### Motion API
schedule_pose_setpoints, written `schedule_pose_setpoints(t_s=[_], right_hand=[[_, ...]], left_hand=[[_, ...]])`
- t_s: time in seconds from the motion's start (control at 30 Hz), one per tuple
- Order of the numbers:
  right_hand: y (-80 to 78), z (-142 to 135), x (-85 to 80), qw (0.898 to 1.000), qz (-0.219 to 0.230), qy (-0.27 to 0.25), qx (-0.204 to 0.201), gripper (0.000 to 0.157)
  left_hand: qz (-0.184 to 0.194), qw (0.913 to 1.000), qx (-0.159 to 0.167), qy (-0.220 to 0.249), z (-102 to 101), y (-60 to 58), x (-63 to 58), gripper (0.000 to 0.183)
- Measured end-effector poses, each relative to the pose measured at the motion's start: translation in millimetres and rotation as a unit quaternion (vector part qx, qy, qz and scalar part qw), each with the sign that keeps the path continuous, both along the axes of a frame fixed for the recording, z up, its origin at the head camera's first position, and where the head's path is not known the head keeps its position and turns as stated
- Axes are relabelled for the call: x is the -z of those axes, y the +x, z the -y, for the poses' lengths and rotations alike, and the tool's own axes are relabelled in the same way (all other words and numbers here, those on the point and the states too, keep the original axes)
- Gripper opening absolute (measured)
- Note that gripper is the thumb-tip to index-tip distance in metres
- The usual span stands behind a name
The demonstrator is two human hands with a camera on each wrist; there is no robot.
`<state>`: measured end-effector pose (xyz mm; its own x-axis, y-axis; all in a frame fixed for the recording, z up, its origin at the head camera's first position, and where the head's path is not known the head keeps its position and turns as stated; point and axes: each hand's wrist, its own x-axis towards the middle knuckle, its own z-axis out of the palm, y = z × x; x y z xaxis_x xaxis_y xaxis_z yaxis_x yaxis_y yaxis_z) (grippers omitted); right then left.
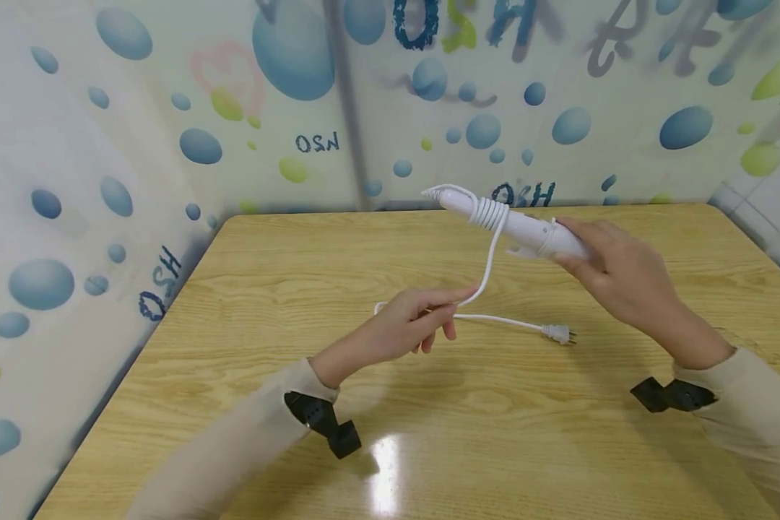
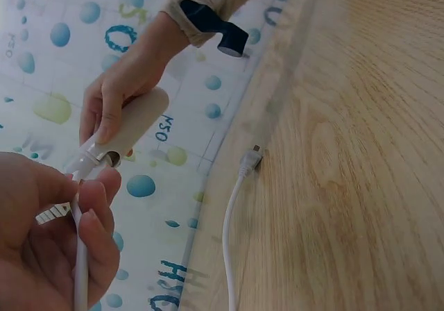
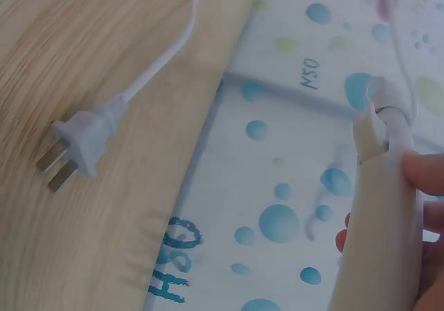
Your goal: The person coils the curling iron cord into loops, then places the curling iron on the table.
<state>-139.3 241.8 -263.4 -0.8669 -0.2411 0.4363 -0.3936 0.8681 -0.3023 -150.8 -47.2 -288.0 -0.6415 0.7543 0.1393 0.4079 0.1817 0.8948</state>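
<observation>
A white curling iron (image 1: 526, 230) is held up over the table, tilted, by my right hand (image 1: 630, 271), which grips its thick end. Several turns of its white cord (image 1: 490, 214) are wound around the slimmer part, near the cord's ribbed sleeve. Lower and to the left, my left hand (image 1: 403, 325) pinches the cord between thumb and fingers; in the left wrist view the cord (image 2: 81, 269) runs down across the palm. The two-pin plug (image 1: 557, 333) lies on the table with the cord's loose end. A small lever (image 3: 370, 136) stands out from the iron's side.
The wooden table (image 1: 234, 289) reaches back to a wall (image 1: 377, 123) printed with blue and green drops. Dark wrist cameras (image 1: 325, 422) are strapped over both beige sleeves (image 1: 253, 426). A bright reflection shows near the table's front.
</observation>
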Motion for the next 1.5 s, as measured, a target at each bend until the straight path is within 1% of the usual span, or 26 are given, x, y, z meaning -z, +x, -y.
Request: schedule_pose_setpoints(t_s=[0.1,0.2,0.3,0.43,0.5,0.57,0.67,0.77,0.83,0.93,1.0,1.07,1.17,1.27,1.4,1.43,1.5], right_hand=[[4.7,-1.5,-4.4,0.999,0.014,-0.031,-0.007,0.045],[9.8,-3.3,-8.5,0.998,0.022,-0.054,-0.019,0.045],[14.2,-4.8,-11.5,0.997,0.019,-0.065,-0.038,0.044],[19.4,-6.6,-14.0,0.996,0.002,-0.069,-0.064,0.043],[22.4,-7.4,-15.3,0.994,-0.009,-0.072,-0.079,0.043],[25.7,-7.4,-17.4,0.992,-0.019,-0.077,-0.095,0.044],[30.7,-6.6,-21.1,0.989,-0.032,-0.079,-0.119,0.046],[35.0,-5.2,-25.1,0.988,-0.041,-0.078,-0.13,0.048],[37.2,-4.2,-27.3,0.987,-0.043,-0.077,-0.131,0.047],[39.8,-2.7,-29.5,0.985,-0.043,-0.082,-0.142,0.047],[41.6,-1.8,-30.3,0.983,-0.04,-0.086,-0.155,0.047],[42.9,-1.0,-30.3,0.98,-0.038,-0.093,-0.173,0.047],[46.3,1.1,-30.6,0.975,-0.026,-0.101,-0.194,0.049],[49.7,3.8,-31.5,0.971,-0.014,-0.105,-0.212,0.05],[51.7,5.7,-31.7,0.968,-0.011,-0.104,-0.228,0.051],[52.0,5.6,-31.2,0.967,-0.011,-0.104,-0.231,0.051],[52.8,4.9,-29.6,0.966,-0.009,-0.103,-0.236,0.052]], left_hand=[[0.003,0.9999,-0.014,-0.007,0.1,-2.5,3.3,0.039],[0.014,0.9996,-0.025,-0.006,3.3,-9.2,7.4,0.038],[0.016,0.9998,-0.009,-0.001,8.1,-18.1,11.9,0.039],[0.005,0.9992,0.038,0.01,14.1,-29.3,14.2,0.039],[0.011,0.9985,0.05,0.017,16.3,-34.5,14.2,0.038],[0.027,0.9983,0.048,0.02,18.4,-38.9,13.6,0.035],[0.042,0.9988,0.023,0.01,21.7,-45.3,12.2,0.03],[0.034,0.9994,0.004,-0.01,25.3,-52.2,11.7,0.025],[0.026,0.9994,0.008,-0.021,27.4,-57.3,12.0,0.025],[0.017,0.9989,0.033,-0.028,28.8,-64.7,12.4,0.027],[0.013,0.9987,0.04,-0.03,27.9,-68.8,11.6,0.027],[0.009,0.9987,0.034,-0.036,25.5,-72.2,10.4,0.026],[0.004,0.9986,0.013,-0.052,19.1,-75.4,7.8,0.022],[-0.005,0.9976,-0.001,-0.069,11.0,-78.1,5.7,0.019],[-0.024,0.9936,-0.028,-0.107,1.7,-80.3,1.6,0.016],[-0.022,0.9932,-0.033,-0.11,-0.1,-80.3,0.4,0.017],[-0.024,0.9947,-0.038,-0.093,-3.5,-79.0,-2.9,0.016]])
